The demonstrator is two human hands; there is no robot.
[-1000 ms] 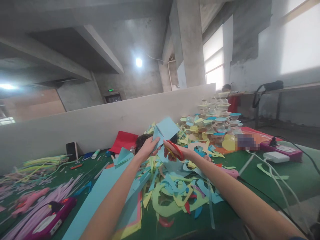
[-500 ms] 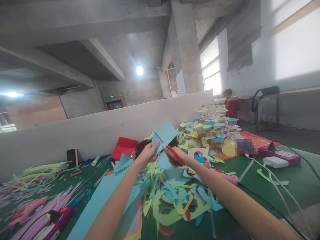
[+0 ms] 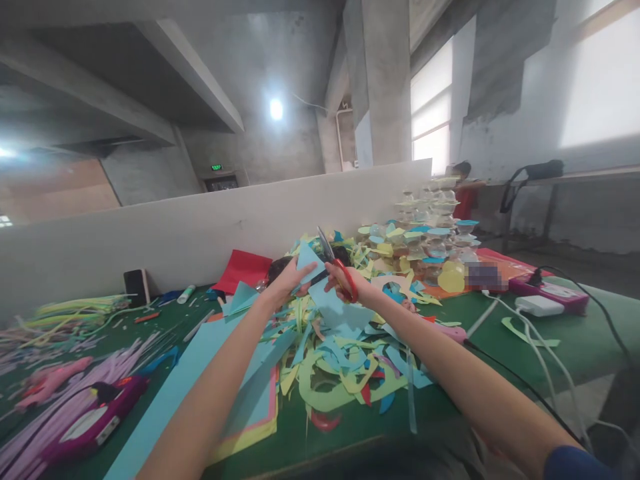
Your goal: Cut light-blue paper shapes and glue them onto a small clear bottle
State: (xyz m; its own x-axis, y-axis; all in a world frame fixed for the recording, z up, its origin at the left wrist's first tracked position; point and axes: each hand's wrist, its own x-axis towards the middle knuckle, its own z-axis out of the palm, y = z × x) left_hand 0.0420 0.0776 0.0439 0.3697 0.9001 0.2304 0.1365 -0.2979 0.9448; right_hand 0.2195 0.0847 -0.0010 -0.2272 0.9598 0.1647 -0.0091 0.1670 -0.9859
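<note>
Your left hand [image 3: 286, 279] pinches a piece of light blue paper [image 3: 309, 265] between thumb and fingers, holding it up above the heap of paper scraps [image 3: 340, 363]. Your right hand [image 3: 345, 283] has its fingers curled through the red handles of the scissors [image 3: 336, 265], just beside the left hand, with the blades pointing up and away from you (they stand slightly parted at the paper's right edge; whether they bite into it you cannot tell from here). Both hands hover over the far side of the scrap heap, clear of the green table [image 3: 575, 350].

Below the hands the heap spreads toward you in blue, yellow-green and red offcuts. To the heap's left lies a large light blue sheet [image 3: 200, 373] over a yellow one, running under your left forearm. Beyond the heap, against the white partition [image 3: 175, 247], rests a red sheet [image 3: 243, 269]. Right of the heap stands a stack of clear cups topped with paper discs [image 3: 430, 240], and further right a white charger [image 3: 537, 305] with its cables. Far left of the heap lie bundles of paper strips [image 3: 75, 313] and a dark phone [image 3: 134, 285] leaning on the partition.
</note>
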